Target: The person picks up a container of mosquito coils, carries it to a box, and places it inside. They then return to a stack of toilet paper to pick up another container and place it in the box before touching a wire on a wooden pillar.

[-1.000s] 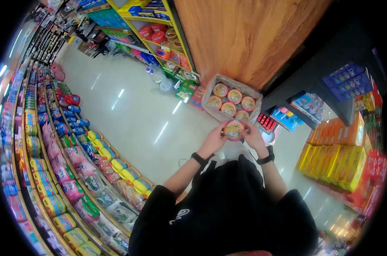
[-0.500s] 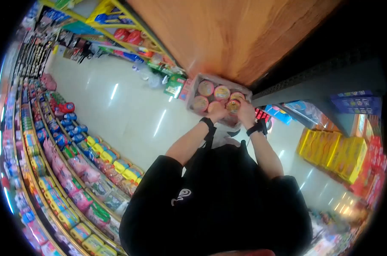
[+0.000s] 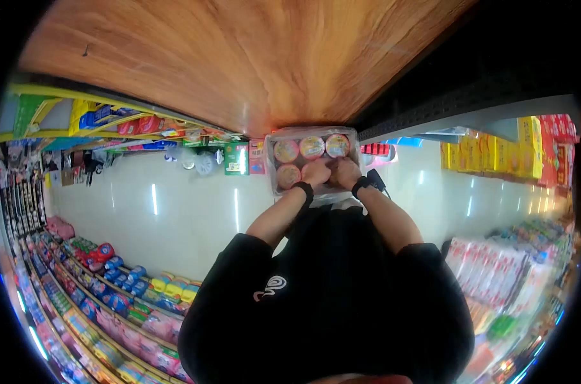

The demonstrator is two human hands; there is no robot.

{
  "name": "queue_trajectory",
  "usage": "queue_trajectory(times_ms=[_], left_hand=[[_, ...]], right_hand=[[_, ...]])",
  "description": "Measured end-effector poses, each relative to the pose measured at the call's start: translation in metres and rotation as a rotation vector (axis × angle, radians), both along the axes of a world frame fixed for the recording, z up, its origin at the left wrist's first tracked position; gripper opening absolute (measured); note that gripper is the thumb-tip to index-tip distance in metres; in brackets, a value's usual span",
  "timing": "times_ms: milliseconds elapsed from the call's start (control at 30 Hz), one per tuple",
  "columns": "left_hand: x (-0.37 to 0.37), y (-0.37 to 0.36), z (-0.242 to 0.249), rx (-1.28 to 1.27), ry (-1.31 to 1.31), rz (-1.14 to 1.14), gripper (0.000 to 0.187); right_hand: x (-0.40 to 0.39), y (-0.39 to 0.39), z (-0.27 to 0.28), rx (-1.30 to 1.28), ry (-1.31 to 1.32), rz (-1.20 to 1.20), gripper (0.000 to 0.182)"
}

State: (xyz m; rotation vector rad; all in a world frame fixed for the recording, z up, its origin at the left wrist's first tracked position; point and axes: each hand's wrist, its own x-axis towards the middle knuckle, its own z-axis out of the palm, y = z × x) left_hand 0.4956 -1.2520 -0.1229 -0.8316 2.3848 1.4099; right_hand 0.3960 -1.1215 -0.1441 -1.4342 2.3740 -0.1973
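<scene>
A clear-wrapped carton (image 3: 272, 136) stands in front of me against the wood panel. Inside it are several round tubs with printed lids, among them one tub (image 3: 312, 148) in the middle of the far row and another tub (image 3: 288, 176) at the near left. My left hand (image 3: 316, 171) reaches into the near half of the carton, beside the near-left tub, with its fingers curled. Close to it, my right hand (image 3: 347, 173) bends down into the near right part, also closed. The space between the hands is dark, and what they grip is hidden.
A brown wood panel (image 3: 258, 64) rises behind the carton, with a dark metal shelf (image 3: 469, 121) to its right. Yellow boxes (image 3: 489, 153) stand at the far right. Stocked shelves (image 3: 111, 307) curve along the lower left. Wrapped packs (image 3: 485, 269) lie at the lower right.
The view has turned, so the carton now sits level. The tub that was raised between my hands no longer shows there. My hands are lower in the carton and closer together.
</scene>
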Motion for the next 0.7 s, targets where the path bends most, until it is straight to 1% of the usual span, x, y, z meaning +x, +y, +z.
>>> queue_trajectory(times_ms=[33, 67, 100, 133, 167, 200, 233, 267, 333, 367, 400, 433, 467, 500, 533, 567, 600, 633, 667, 700], left_hand=[[0.001, -0.002, 0.018, 0.011, -0.034, 0.009, 0.039], [0.003, -0.004, 0.01, -0.009, 0.018, 0.017, 0.036], [0.005, -0.004, -0.008, -0.026, 0.072, 0.022, 0.033], [0.008, -0.003, -0.011, -0.034, 0.125, 0.028, 0.031], [0.013, -0.005, -0.015, -0.02, 0.15, 0.087, 0.027], [0.018, -0.008, -0.01, -0.001, 0.174, 0.152, 0.025], [0.021, -0.01, -0.007, 0.018, 0.198, 0.222, 0.024], [0.02, -0.013, 0.0, 0.007, 0.207, 0.225, 0.025], [0.022, -0.021, 0.043, -0.058, 0.178, 0.173, 0.03], [0.024, -0.024, 0.079, -0.085, 0.144, 0.13, 0.034], [0.027, -0.024, 0.105, -0.107, 0.117, 0.087, 0.037], [0.03, -0.023, 0.128, -0.123, 0.095, 0.049, 0.041], [0.034, -0.023, 0.108, -0.156, 0.133, 0.004, 0.041], [0.04, -0.021, 0.079, -0.192, 0.193, -0.027, 0.04], [0.039, -0.019, 0.056, -0.231, 0.26, -0.051, 0.04], [0.043, -0.015, 0.04, -0.229, 0.316, -0.053, 0.04], [0.047, -0.013, 0.025, -0.181, 0.356, -0.036, 0.041], [0.046, -0.009, 0.016, -0.024, 0.39, 0.01, 0.038], [0.045, -0.004, 0.007, 0.132, 0.421, 0.061, 0.036], [0.036, 0.001, 0.0, 0.346, 0.413, 0.118, 0.033]], right_hand=[[0.005, -0.001, -0.001, -0.028, 0.061, 0.032, 0.026], [0.006, -0.006, -0.021, 0.054, -0.017, 0.051, 0.029], [0.008, -0.006, -0.038, 0.042, 0.034, 0.014, 0.029], [0.013, -0.004, -0.048, 0.037, 0.083, -0.023, 0.029], [0.016, 0.002, -0.057, 0.037, 0.135, -0.056, 0.03], [0.021, 0.004, -0.039, -0.111, 0.027, -0.187, 0.032], [0.027, -0.001, 0.004, -0.262, -0.076, -0.312, 0.034], [0.028, -0.004, 0.048, -0.424, -0.175, -0.435, 0.037], [0.031, 0.008, 0.114, -0.375, -0.394, -0.616, 0.041], [0.039, 0.021, 0.128, -0.355, -0.511, -0.712, 0.043], [0.048, 0.042, 0.109, -0.516, -0.653, -0.816, 0.041], [0.056, 0.055, 0.122, -0.447, -0.597, -0.876, 0.039], [0.063, 0.069, 0.138, -0.383, -0.531, -0.936, 0.037], [0.077, 0.094, 0.102, -0.496, -0.386, -0.913, 0.035], [0.09, 0.107, 0.099, -0.532, -0.41, -1.024, 0.032], [0.103, 0.115, 0.106, -0.489, -0.382, -1.134, 0.03], [0.116, 0.127, 0.109, -0.482, -0.466, -1.231, 0.03], [0.129, 0.135, 0.109, -0.469, -0.481, -1.336, 0.031], [0.143, 0.148, 0.088, -0.518, -0.485, -1.415, 0.032], [0.155, 0.157, 0.083, -0.547, -0.538, -1.498, 0.033]])
